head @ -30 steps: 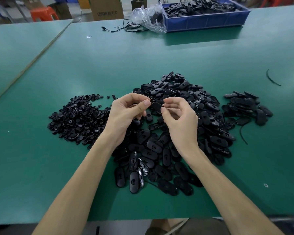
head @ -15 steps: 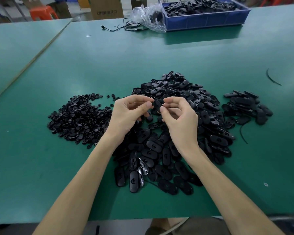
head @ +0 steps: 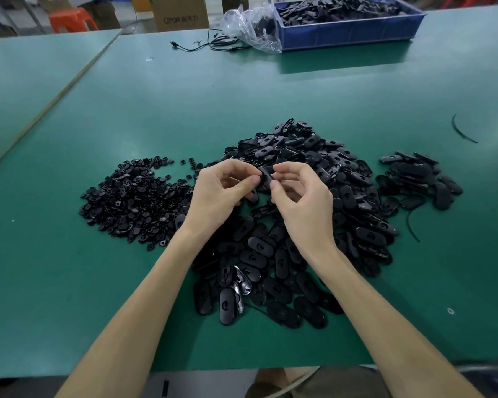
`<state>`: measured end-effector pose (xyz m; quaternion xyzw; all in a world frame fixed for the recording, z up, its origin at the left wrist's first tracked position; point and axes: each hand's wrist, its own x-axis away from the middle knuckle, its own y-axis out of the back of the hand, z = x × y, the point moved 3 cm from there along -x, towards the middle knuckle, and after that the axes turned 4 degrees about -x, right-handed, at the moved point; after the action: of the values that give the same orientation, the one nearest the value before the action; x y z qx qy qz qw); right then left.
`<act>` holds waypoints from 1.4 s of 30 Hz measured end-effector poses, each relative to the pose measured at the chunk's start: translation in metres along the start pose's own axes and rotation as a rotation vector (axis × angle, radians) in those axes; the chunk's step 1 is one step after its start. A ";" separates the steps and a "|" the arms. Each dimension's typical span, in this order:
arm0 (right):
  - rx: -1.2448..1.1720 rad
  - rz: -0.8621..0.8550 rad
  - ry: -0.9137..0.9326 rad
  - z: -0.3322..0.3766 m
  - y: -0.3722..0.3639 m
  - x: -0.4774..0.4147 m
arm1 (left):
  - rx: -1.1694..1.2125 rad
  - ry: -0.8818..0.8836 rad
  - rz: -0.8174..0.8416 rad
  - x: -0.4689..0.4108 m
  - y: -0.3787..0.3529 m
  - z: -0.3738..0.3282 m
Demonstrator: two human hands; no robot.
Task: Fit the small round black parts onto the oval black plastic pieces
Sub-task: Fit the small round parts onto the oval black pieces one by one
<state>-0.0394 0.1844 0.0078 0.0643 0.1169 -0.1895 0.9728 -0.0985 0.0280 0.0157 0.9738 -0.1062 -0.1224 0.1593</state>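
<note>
One oval black piece (head: 266, 177) is held just above the big heap, pinched at its two ends by both hands. The left hand (head: 217, 196) clamps it between thumb and bent forefinger, with the other fingers curled underneath. The right hand (head: 302, 199) clamps the far end the same way. The fingers hide whether a small round part sits on it.

Under the hands lies the big heap of oval pieces (head: 368, 237), spread toward the person. The heap of small round parts (head: 135, 202) lies to its left, reaching the left wrist. A smaller heap of ovals (head: 417, 182) lies just beside the big one on the right. All rest on the green table (head: 270, 96).

At the far edge stands a blue tray (head: 351, 34) of black parts, a clear plastic bag (head: 250, 27) against its left end and a black cable (head: 207, 46) beside that.
</note>
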 end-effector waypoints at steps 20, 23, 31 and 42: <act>-0.010 0.042 -0.003 0.000 0.000 0.000 | -0.141 -0.062 -0.008 0.003 -0.002 -0.007; -0.025 0.046 -0.006 0.000 -0.001 0.000 | -0.146 -0.059 -0.021 0.004 -0.003 -0.006; -0.060 0.057 0.047 0.003 0.000 0.001 | -0.110 -0.023 -0.023 0.001 0.003 -0.006; -0.038 0.068 0.053 0.001 -0.001 0.000 | 0.020 -0.010 0.090 0.003 0.002 -0.010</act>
<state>-0.0395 0.1837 0.0087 0.0549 0.1439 -0.1522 0.9763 -0.0931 0.0287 0.0248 0.9690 -0.1521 -0.1188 0.1546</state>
